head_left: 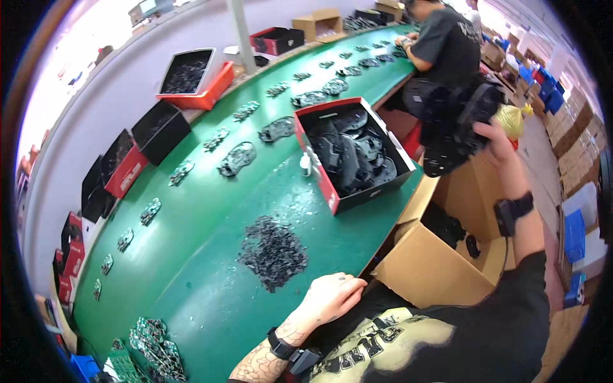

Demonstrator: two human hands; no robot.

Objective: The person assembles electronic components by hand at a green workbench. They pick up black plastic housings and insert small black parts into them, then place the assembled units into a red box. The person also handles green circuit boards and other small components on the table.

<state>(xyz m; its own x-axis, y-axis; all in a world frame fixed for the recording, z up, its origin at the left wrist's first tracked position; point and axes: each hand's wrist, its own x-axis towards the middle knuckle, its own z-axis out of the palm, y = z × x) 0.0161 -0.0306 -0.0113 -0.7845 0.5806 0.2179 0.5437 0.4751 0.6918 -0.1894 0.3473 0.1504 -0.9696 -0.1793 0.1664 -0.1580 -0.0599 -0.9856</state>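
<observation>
Green bench (pixel 211 210) shows a black scrap pile (pixel 273 253) near the resting, loosely curled left hand (pixel 333 297); the right hand (pixel 495 143) grips black parts (pixel 456 124) above a half-full carton (pixel 440 255).

belt (pixel 211 255): green, smooth, slight shine | box (pixel 434 268): brown matt cardboard | parts (pixel 273 252): black matt plastic

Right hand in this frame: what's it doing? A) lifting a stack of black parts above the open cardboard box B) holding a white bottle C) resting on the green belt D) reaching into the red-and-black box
A: the right hand is raised, gripping a stack of black parts over the cardboard box, while the left hand rests at the edge of the green belt.
</observation>
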